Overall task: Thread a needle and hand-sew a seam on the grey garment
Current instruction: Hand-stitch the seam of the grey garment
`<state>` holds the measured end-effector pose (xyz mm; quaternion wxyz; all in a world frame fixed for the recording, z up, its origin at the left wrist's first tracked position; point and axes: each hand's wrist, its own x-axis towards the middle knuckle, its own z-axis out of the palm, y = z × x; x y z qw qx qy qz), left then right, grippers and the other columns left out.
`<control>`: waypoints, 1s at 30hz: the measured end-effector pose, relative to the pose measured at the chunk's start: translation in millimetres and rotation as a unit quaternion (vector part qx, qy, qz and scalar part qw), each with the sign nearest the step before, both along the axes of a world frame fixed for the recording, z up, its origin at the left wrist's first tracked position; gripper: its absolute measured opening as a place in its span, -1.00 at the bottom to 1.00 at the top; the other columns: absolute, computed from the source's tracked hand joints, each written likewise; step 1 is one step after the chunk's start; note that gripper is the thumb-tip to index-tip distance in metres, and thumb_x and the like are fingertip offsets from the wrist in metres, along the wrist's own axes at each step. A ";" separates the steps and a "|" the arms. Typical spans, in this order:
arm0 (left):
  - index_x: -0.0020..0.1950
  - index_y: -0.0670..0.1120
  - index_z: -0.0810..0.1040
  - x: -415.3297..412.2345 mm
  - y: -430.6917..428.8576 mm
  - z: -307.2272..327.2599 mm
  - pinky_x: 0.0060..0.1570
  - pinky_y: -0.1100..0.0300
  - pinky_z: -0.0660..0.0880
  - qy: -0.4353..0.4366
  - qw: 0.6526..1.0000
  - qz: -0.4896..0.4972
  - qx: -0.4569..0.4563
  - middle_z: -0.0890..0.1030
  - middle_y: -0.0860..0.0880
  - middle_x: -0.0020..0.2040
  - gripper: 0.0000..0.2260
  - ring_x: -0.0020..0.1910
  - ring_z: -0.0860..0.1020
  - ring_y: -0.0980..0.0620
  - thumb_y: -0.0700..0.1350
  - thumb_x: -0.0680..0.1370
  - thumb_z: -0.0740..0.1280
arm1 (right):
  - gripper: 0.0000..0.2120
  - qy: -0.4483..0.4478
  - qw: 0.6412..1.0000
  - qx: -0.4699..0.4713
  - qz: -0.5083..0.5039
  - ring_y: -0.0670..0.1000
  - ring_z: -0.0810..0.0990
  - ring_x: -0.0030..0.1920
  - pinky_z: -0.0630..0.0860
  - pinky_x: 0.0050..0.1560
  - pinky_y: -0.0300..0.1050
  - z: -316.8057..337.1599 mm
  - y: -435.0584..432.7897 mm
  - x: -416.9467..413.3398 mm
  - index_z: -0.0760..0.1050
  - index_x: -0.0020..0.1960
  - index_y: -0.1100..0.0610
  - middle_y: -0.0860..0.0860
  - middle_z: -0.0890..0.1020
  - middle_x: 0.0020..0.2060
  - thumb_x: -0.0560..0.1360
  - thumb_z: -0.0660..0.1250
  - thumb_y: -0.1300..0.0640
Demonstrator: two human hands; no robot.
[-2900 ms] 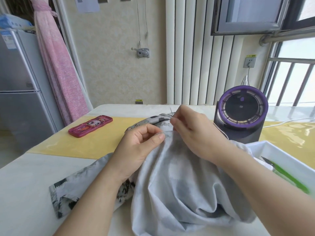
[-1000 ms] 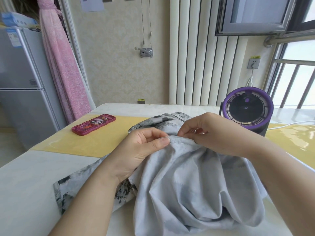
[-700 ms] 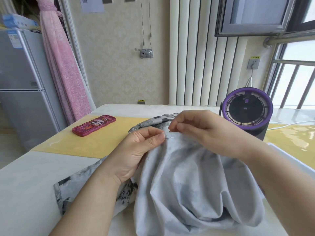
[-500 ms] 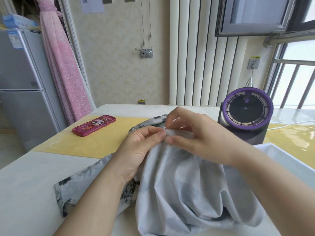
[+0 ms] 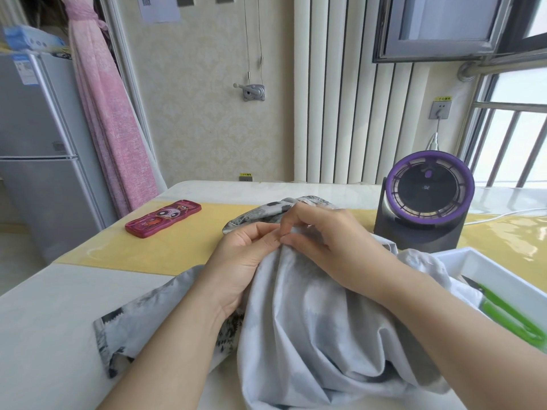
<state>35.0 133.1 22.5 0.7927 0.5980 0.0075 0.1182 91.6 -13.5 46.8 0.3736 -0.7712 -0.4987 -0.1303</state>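
Observation:
The grey garment [image 5: 310, 327] lies bunched on the table [image 5: 47, 315] in front of me, its patterned side showing at the left and far edge. My left hand [image 5: 242, 258] pinches a raised fold of the cloth between thumb and fingers. My right hand [image 5: 322, 241] meets it from the right, thumb and forefinger pinched at the same fold. A thin dark needle [image 5: 278, 236] seems to sit between the fingertips of both hands; the thread is too fine to make out.
A red phone case [image 5: 163, 217] lies on the yellow mat [image 5: 165, 247] at the left. A purple-rimmed fan [image 5: 426, 199] stands at the back right. A white tray [image 5: 485, 270] at the right holds green-handled scissors [image 5: 509, 315].
My right hand lifted off the fold, swung toward my left hand and now pinches at the seam beside my left fingertips. The left hand kept its hold on the cloth.

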 end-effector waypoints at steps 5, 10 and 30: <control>-0.08 -0.17 0.64 2.3 2.9 -2.5 0.10 0.02 0.51 0.014 0.997 0.059 0.052 0.68 -0.21 -0.08 -0.78 -0.05 0.62 -0.11 -0.08 0.35 0.44 | -0.86 0.148 0.986 0.079 0.017 0.02 0.61 -0.08 0.51 0.01 -0.11 10.6 -2.9 0.2 0.52 -0.21 0.01 0.03 0.66 -0.08 0.50 0.37 0.18; -0.20 -0.07 0.61 5.2 12.3 -5.9 -0.08 0.19 0.48 -0.001 0.967 0.178 0.182 0.68 -0.13 -0.19 -0.92 -0.19 0.58 0.03 -0.20 0.49 0.40 | -0.87 0.275 0.958 0.084 0.000 0.34 0.54 0.10 0.47 0.14 0.15 28.7 -17.0 4.2 0.53 -0.25 0.07 0.28 0.62 -0.02 0.47 0.39 0.12; -0.29 0.05 0.57 12.0 24.5 -18.3 -0.23 0.18 0.41 -0.014 0.907 0.263 0.329 0.61 -0.21 -0.27 -0.82 -0.32 0.47 0.03 -0.16 0.49 0.41 | -0.89 0.593 0.782 0.080 0.175 -0.11 0.09 -0.55 0.52 -0.43 -0.19 50.4 -34.9 -1.3 0.47 -0.09 0.14 -0.08 0.15 -0.50 0.57 0.19 0.20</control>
